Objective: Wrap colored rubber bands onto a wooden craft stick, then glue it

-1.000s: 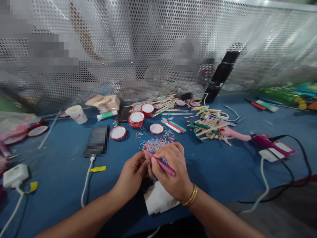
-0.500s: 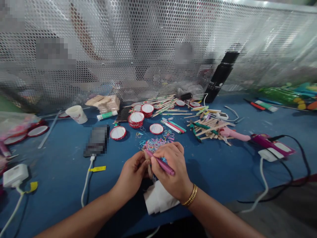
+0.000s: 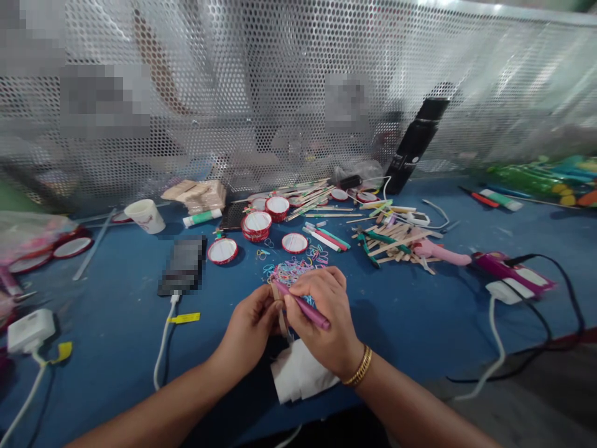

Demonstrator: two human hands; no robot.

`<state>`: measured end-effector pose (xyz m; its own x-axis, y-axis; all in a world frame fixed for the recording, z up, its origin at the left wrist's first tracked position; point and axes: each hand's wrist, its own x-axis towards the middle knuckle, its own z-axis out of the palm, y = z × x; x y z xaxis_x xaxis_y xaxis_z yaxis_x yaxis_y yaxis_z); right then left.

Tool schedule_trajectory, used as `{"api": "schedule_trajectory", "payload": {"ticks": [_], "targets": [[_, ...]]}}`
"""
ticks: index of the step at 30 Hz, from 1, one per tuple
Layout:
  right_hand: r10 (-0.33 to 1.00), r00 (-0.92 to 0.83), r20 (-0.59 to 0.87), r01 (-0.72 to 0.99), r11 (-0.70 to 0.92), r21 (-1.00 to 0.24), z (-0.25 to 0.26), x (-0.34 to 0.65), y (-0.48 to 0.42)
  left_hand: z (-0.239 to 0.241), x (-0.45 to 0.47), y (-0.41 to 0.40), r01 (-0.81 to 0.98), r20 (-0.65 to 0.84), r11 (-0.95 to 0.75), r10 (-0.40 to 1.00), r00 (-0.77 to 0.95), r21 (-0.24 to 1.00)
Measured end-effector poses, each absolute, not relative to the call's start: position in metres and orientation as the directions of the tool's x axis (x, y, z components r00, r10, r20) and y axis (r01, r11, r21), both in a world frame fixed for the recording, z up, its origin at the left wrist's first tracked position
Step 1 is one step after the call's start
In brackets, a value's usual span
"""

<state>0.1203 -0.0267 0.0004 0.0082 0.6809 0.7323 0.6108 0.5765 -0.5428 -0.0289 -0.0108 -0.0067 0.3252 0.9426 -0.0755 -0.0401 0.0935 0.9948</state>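
Pinched in my left hand (image 3: 252, 323) is a flat wooden craft stick (image 3: 282, 320), partly hidden by my fingers. My right hand (image 3: 326, 317) grips a purple felt-tip pen (image 3: 310, 311), its tip end up against the top of the stick. Just beyond both hands spreads a pile of small coloured rubber bands (image 3: 293, 270). Under my right wrist lies a folded white cloth or tissue (image 3: 301, 373). What else the fingers may cover cannot be seen.
Round red-rimmed pieces (image 3: 222, 251) and markers (image 3: 326, 238) lie behind the bands. A phone (image 3: 181, 266) with a cable is at left, near a paper cup (image 3: 145, 216). Loose craft sticks (image 3: 396, 244), a purple glue gun (image 3: 508, 274) and a black bottle (image 3: 417, 146) stand to the right.
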Motion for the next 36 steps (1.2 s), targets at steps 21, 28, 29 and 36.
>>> {"api": "schedule_trajectory", "payload": {"ticks": [21,28,29,36], "targets": [[0.652,0.044,0.757,0.598,0.59,-0.543,0.0006,0.1212,-0.0276,-0.0074,-0.0286,-0.012,-0.053,-0.079,0.103,0.938,0.337,0.993],[0.676,0.014,0.736,0.614,0.576,-0.54,0.0004,0.1205,-0.0261,-0.0057,-0.0275,-0.0106,-0.048,-0.065,0.085,0.941,0.332,0.995],[0.678,0.025,0.735,0.62,0.566,-0.543,0.0005,0.1209,-0.0258,-0.0057,-0.0278,-0.0107,-0.047,-0.072,0.093,0.939,0.336,0.995],[0.632,0.038,0.774,0.587,0.613,-0.529,0.0017,0.1222,-0.0273,-0.0079,-0.0283,-0.0117,-0.062,-0.085,0.112,0.939,0.334,0.992]]}}
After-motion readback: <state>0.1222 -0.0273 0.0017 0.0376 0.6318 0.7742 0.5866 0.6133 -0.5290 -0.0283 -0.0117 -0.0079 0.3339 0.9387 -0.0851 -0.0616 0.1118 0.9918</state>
